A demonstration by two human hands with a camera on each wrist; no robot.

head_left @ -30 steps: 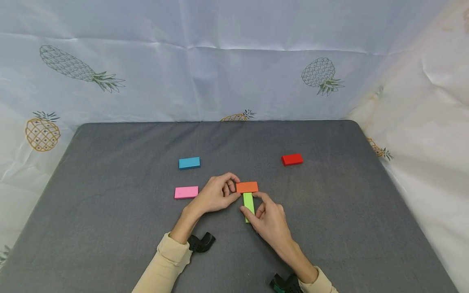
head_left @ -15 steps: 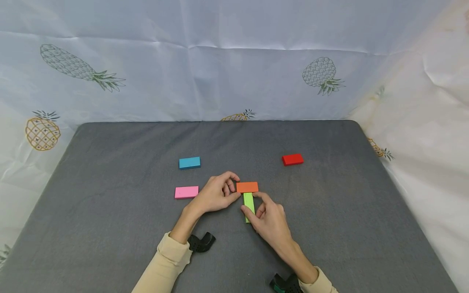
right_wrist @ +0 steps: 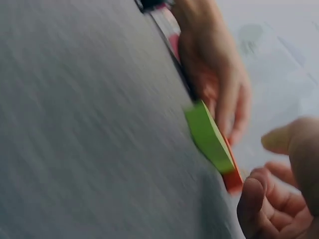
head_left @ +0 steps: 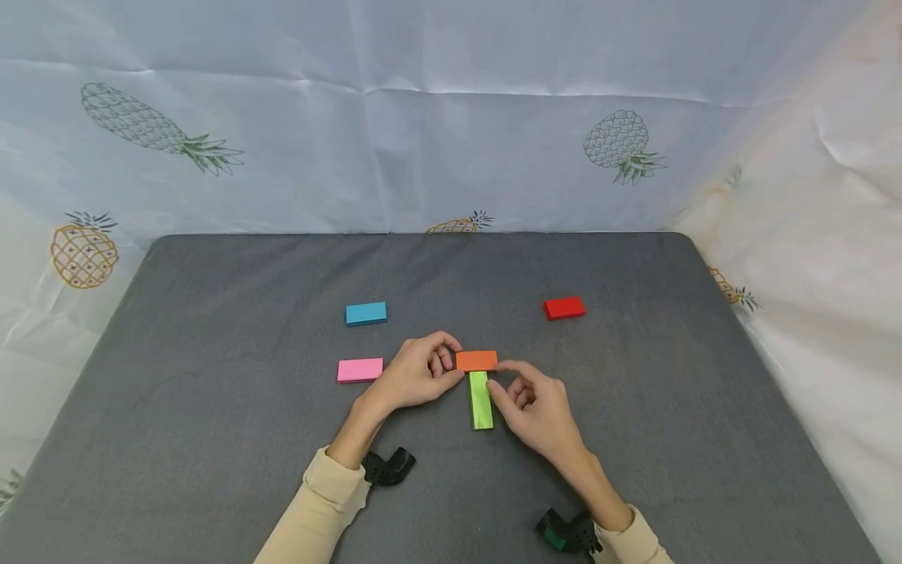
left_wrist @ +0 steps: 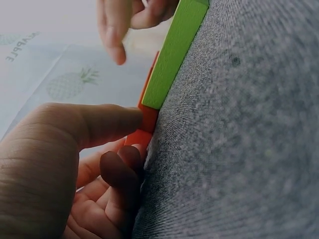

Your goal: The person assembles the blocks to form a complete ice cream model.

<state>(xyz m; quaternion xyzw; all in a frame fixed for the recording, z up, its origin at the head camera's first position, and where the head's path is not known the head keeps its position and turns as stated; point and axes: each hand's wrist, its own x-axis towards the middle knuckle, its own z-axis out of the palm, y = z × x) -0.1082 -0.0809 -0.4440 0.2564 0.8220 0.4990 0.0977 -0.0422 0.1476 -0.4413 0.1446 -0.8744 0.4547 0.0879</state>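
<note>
An orange block [head_left: 476, 360] lies crosswise on the grey cloth, its near side meeting one end of a lime-green block [head_left: 481, 401], so the two form a T. My left hand [head_left: 417, 371] pinches the orange block's left end, thumb at the near side and index finger behind. In the left wrist view the thumb [left_wrist: 112, 122] presses against the orange face. My right hand [head_left: 539, 407] is beside the green block, its thumb just right of it and the index fingertip by the orange block's right end. Between that thumb and finger nothing is held.
A pink block [head_left: 360, 370] lies left of my left hand, with a blue block [head_left: 366, 313] farther back. Toward the back right lies a red block [head_left: 564, 308]. A pineapple-print curtain [head_left: 451, 157] hangs behind the table's far edge.
My right hand has let go of the green block and shifted right, its index finger now by the orange block's right end. The left hand and the blocks stay put.
</note>
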